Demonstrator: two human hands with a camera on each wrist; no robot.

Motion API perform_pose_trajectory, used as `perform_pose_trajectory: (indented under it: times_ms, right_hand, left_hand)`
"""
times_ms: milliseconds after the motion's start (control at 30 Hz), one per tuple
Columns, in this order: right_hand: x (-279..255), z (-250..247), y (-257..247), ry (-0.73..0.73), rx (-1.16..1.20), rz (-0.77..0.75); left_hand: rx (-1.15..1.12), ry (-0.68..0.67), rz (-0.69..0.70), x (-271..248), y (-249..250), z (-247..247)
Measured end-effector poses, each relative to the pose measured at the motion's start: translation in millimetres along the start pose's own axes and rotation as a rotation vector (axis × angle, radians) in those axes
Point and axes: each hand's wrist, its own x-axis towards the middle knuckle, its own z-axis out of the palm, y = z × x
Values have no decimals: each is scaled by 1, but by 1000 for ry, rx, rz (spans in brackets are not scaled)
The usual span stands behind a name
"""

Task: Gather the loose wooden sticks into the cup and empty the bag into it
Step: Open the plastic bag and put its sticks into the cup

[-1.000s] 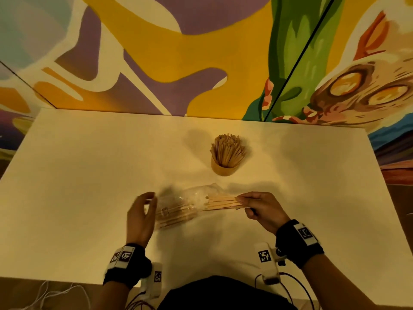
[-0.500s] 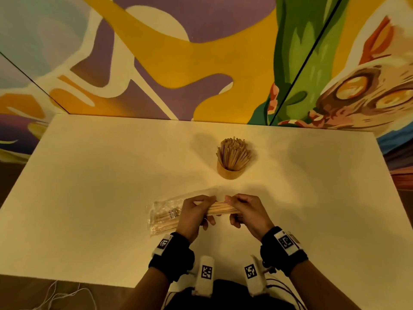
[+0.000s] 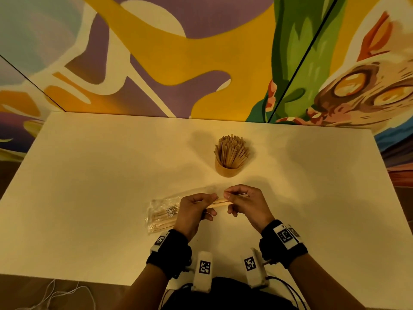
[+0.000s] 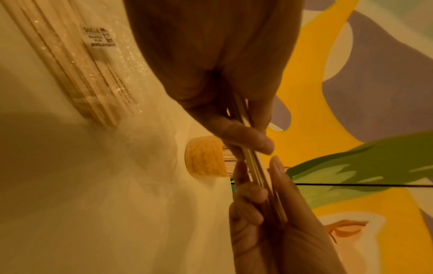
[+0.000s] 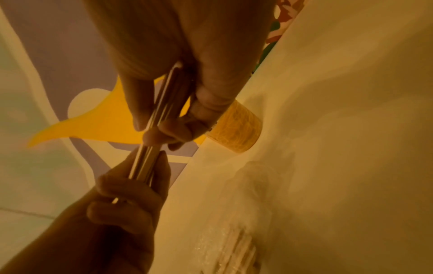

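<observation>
A small tan cup (image 3: 228,170) packed with upright wooden sticks stands at mid-table, also seen as the cup (image 4: 203,157) and the cup (image 5: 236,128). Nearer me, a clear plastic bag (image 3: 162,212) with sticks inside lies flat on the white table (image 3: 89,186); its label shows on the bag (image 4: 98,37). A thin bundle of sticks (image 3: 220,200) is held just above the table by both hands. My left hand (image 3: 197,208) grips its left end, my right hand (image 3: 242,201) pinches its right end. The same bundle of sticks (image 4: 254,163) shows between the fingers, as does the bundle (image 5: 150,152).
A painted mural wall (image 3: 201,52) rises directly behind the table's far edge. White cables (image 3: 55,294) lie on the floor at the near left. Bare tabletop lies left and right of the cup.
My left hand let go of the bag's left end and came right to grip the stick bundle beside my right hand. The bundle now sits outside the bag, which lies on the table.
</observation>
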Motion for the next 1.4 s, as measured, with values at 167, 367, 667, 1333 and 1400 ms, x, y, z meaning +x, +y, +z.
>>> perform_pose_trajectory:
  times_ms: [167,367,667,1333,1400]
  right_hand:
    - [9,-3,-6,-3,79,74]
    - [32,-15,-23,-22,38,58]
    - [73,-43,-60,46,-197,-87]
    - [132,-15,-60,-399,-1737,-527]
    - [132,-18,-52,-360,-1834,-604]
  left_hand:
    - [37,-35,85,10,3,3]
    - [27,-72,84,33,11,11]
    - [89,-31,52,73,22,19]
    - [812,-90,226,109,5,32]
    - [800,-94,219,110,5,33]
